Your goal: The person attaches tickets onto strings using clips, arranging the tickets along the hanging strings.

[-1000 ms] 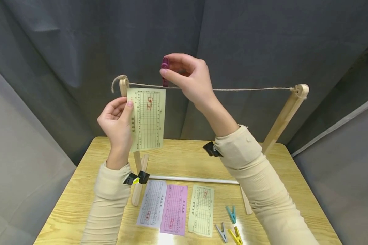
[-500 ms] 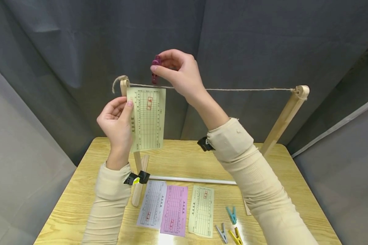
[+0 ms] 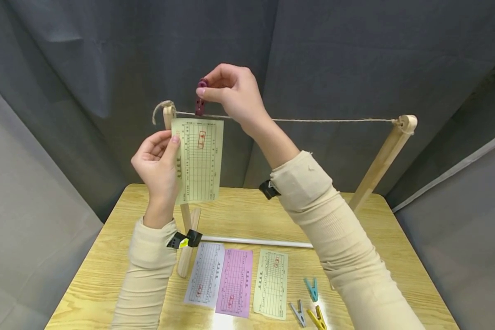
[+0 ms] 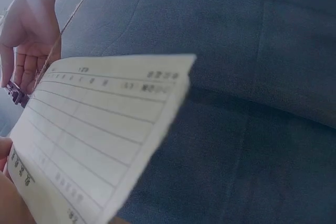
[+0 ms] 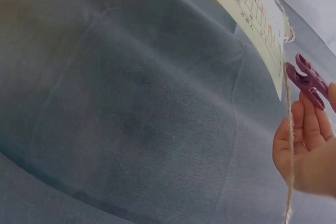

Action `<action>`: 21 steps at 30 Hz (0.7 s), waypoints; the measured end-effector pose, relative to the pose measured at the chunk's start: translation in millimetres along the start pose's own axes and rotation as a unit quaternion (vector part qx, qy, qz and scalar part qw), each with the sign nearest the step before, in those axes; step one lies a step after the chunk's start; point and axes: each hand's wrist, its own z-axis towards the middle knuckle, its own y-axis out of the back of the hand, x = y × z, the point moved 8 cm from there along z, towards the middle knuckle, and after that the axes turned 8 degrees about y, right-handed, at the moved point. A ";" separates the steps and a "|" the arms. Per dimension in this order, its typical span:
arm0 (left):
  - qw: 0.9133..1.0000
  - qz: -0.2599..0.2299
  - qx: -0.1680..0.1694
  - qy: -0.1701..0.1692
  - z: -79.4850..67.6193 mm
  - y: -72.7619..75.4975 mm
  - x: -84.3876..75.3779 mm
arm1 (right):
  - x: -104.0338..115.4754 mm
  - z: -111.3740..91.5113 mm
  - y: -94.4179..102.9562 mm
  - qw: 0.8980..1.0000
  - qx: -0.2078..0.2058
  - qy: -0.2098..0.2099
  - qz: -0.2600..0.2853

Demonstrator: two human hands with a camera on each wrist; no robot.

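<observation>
My left hand (image 3: 156, 158) pinches a pale green printed slip (image 3: 200, 160) by its left edge, thumb in front. The slip hangs upright, its top edge close to the twine (image 3: 334, 120) near the left post. Above that top edge my right hand (image 3: 237, 94) pinches a purple clothespin (image 3: 200, 98) between thumb and fingers, with its tip pointing down at the twine. In the right wrist view the clothespin (image 5: 307, 80) has its jaws spread, right beside the twine and the slip's edge. The left wrist view shows the slip (image 4: 100, 124) large in front.
On the wooden table (image 3: 119, 275) lie a white slip (image 3: 205, 275), a pink slip (image 3: 234, 284) and another green slip (image 3: 271, 284). Teal (image 3: 311, 289), grey (image 3: 298, 314) and yellow clothespins (image 3: 318, 318) lie at the right. A wooden post (image 3: 381, 162) holds the twine's right end.
My right hand has moved left along the twine with the purple clothespin, from the slip's right corner to above the middle of its top edge. The left hand and slip have stayed nearly still.
</observation>
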 end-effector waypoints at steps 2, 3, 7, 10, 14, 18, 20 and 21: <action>1.000 -0.004 0.002 0.000 -0.1 -0.8 0.3 | -1.4 0.9 1.5 1.000 -0.010 -0.007 -0.002; 1.000 -0.006 0.002 0.001 -0.1 -1.1 0.5 | -2.1 1.4 2.3 1.000 -0.014 -0.011 -0.003; 1.000 -0.007 0.002 0.004 0.0 -1.2 1.1 | -4.3 3.1 2.0 0.999 -0.012 -0.027 -0.014; 1.000 -0.004 0.001 0.003 -0.2 -0.8 0.7 | -5.5 3.9 -2.0 0.999 0.005 -0.041 -0.027; 1.000 0.000 -0.002 -0.004 -0.3 -0.4 -1.4 | -6.7 3.1 -8.4 0.998 0.026 -0.050 -0.041; 1.000 0.007 -0.005 -0.005 -0.5 -0.3 -3.3 | -8.1 0.6 -14.7 0.997 0.044 -0.050 -0.049; 1.000 0.013 -0.005 -0.004 -0.9 -0.2 -3.6 | -9.0 -0.6 -16.9 0.996 0.051 -0.051 -0.053; 1.000 0.015 -0.005 -0.003 -1.0 -0.1 -3.8 | -9.4 -1.1 -17.8 0.996 0.054 -0.051 -0.054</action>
